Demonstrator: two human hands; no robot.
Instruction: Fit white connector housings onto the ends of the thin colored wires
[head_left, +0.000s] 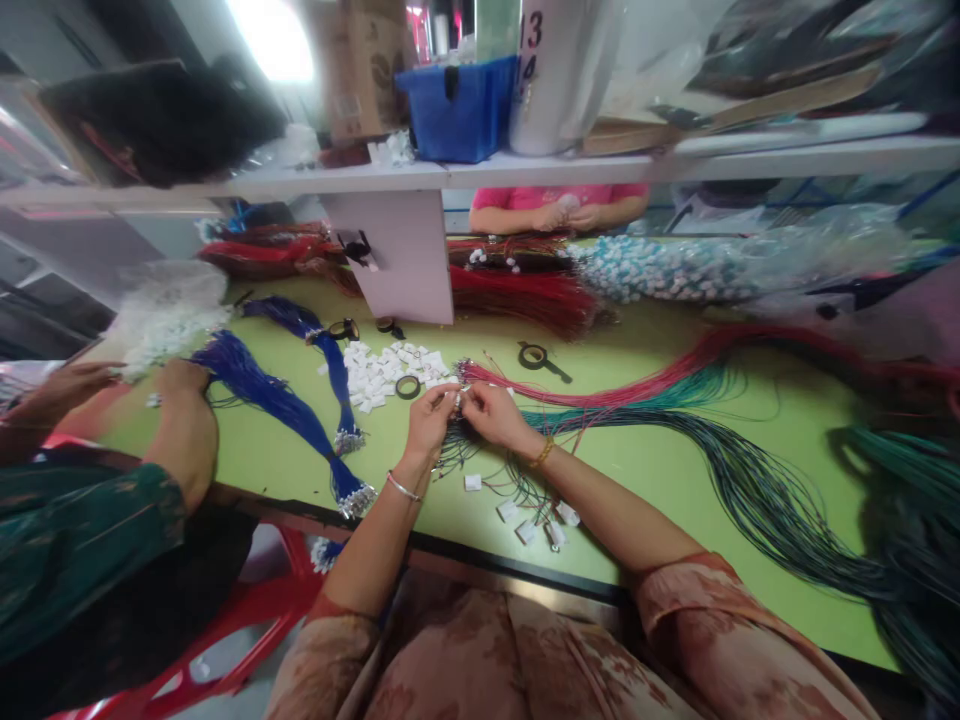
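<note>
My left hand [429, 425] and my right hand [495, 412] meet fingertip to fingertip over the green table, both closed in a pinch. A small white connector shows between them, partly hidden by the fingers. My right fingers close on a thin wire at it, though its end is too small to make out. Red wires [600, 400] and dark green wires [712, 450] run from beside my hands to the right. Just behind my left hand lies a pile of white connectors [375, 375]. Below my right hand, several wired white connectors [526, 531] rest near the table edge.
Black tape rolls [408, 387] and another roll with a loose tail [534, 355] lie on the table [645, 500]. Blue wire bundles [277, 400] lie left, near a co-worker's hands [184, 385]. A shelf [300, 182] with a blue bin [461, 110] spans the back; another person sits behind.
</note>
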